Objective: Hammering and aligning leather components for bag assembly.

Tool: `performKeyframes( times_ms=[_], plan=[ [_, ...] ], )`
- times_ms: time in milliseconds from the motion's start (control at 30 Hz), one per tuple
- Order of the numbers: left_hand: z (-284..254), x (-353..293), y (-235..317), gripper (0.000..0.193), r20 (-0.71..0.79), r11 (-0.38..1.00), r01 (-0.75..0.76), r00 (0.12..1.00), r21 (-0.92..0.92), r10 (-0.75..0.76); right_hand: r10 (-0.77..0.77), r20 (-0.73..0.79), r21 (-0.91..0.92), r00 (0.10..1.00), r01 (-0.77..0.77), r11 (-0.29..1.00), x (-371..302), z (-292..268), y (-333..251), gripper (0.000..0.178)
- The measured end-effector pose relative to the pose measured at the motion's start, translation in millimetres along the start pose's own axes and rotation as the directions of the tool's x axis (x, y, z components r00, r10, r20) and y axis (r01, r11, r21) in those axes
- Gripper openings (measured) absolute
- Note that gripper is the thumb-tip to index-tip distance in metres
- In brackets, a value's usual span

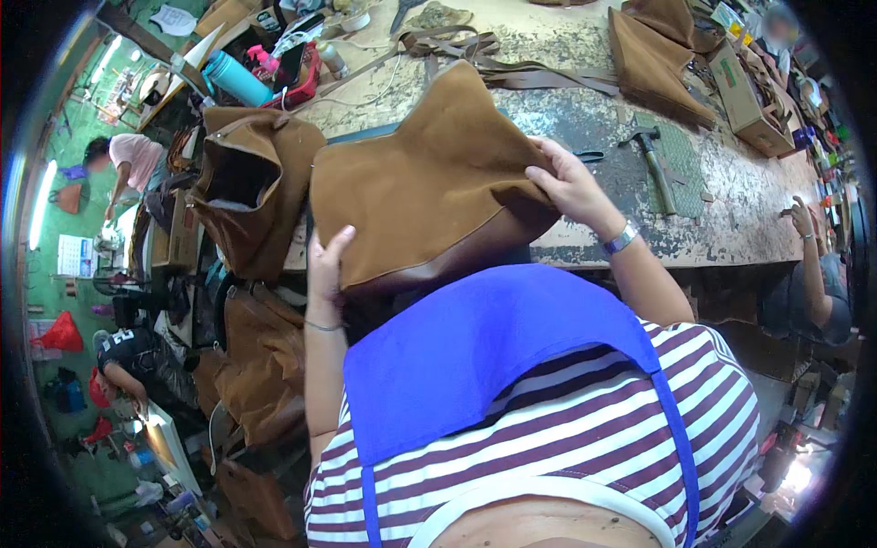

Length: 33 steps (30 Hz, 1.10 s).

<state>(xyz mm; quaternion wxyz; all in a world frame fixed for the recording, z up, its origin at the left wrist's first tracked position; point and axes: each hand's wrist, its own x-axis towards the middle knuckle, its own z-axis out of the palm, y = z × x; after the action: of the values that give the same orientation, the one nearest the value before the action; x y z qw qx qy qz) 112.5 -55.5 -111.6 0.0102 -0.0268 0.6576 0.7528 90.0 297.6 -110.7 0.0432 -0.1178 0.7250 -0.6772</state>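
Observation:
A brown leather bag (pixel 416 183) with a suede-like face and a darker, smoother panel along its near edge lies tilted over the front of the workbench. My left hand (pixel 331 267) grips its near left corner, thumb on the face and the other fingers mostly hidden. At the right side, my right hand (pixel 574 189) pinches the edge, thumb on top, where the leather folds. To the right of that hand a hammer (pixel 654 169) rests on a green mat (pixel 683 173). Just left of the bag stands another brown bag (pixel 274 183), its mouth gaping.
Leather straps (pixel 512 68) lie across the worn workbench (pixel 585 247). Another brown bag (pixel 653 59) and a cardboard box (pixel 749 100) are at the far right. A turquoise bottle (pixel 239 80) and phone (pixel 290 66) sit far left. Other people are at both sides.

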Motion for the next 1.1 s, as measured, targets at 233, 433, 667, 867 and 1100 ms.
performKeyframes(
  times_ms=[233,433,667,867,1100],
  plan=[
    [-49.7,50.5,46.1,0.082,-0.287,0.994,-0.002,0.957,0.112,0.034,-0.01,0.161,-0.128,0.987,0.031,0.991,-18.0,56.6,4.0,0.045],
    [-45.7,-13.0,-20.9,0.047,-0.285,0.811,-0.232,0.855,0.536,0.433,-0.079,0.176,-0.306,0.981,0.131,0.943,48.9,-1.5,30.9,0.026],
    [15.6,-23.8,14.3,0.025,-0.051,0.56,-0.38,0.794,0.736,0.605,-0.107,-0.138,-0.585,0.985,0.006,0.811,175.8,-87.5,73.6,0.029],
    [70.0,6.8,38.8,0.019,0.341,0.343,-0.533,0.807,0.774,0.483,-0.036,-0.304,-0.777,0.952,-0.225,0.587,245.7,-50.5,68.8,0.095],
    [117.0,99.4,34.9,0.018,0.53,0.366,-0.616,0.787,0.697,0.315,0.035,-0.387,-0.635,0.921,-0.294,0.714,287.2,-59.0,103.7,0.072]
  ],
)
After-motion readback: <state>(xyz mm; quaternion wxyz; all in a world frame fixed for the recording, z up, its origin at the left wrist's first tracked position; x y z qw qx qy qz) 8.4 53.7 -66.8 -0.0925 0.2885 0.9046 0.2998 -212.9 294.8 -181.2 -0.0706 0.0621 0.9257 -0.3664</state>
